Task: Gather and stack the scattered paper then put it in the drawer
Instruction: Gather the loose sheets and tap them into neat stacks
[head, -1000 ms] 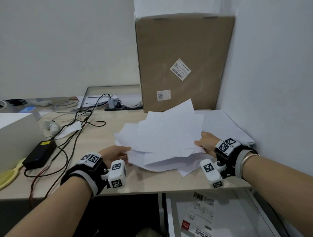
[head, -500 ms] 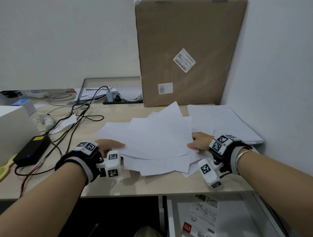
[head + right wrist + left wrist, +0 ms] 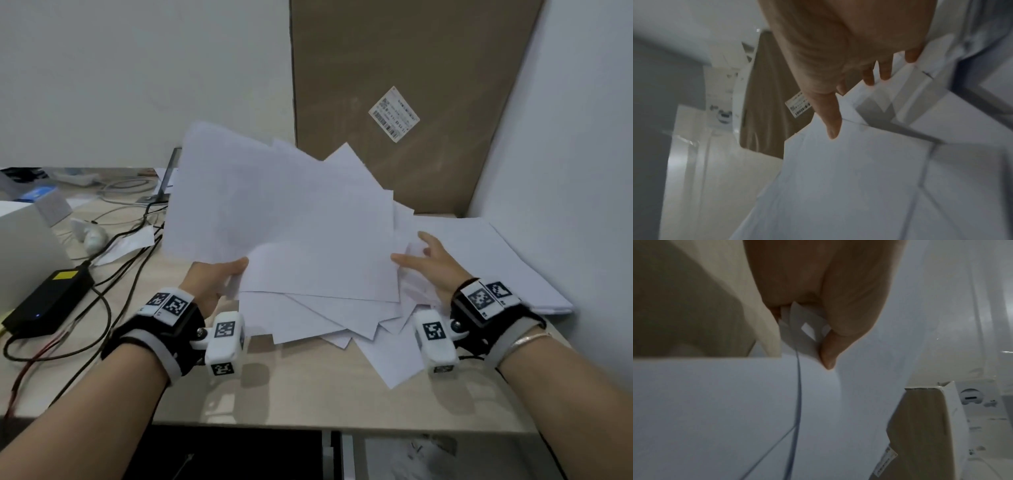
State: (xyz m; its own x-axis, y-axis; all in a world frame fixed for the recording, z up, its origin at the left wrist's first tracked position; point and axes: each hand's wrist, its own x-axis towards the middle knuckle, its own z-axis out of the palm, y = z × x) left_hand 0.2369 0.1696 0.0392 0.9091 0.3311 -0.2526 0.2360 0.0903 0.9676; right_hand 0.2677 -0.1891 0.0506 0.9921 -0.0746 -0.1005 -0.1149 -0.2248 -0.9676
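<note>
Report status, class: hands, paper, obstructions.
Left hand pinches fanned white paper sheets, lifted. Right hand open at their edge. Sheets unsquared; tall brown cardboard box behind.

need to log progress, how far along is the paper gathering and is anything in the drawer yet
Done: most loose sheets are gathered into one fanned bunch, lifted at its left side. In hand: the left hand pinches the bunch's left edge, while the right hand is open at its right edge. Left: squaring the uneven edges, collecting sheets still on the desk, then placing them in the drawer below, where no gathered stack shows.
</note>
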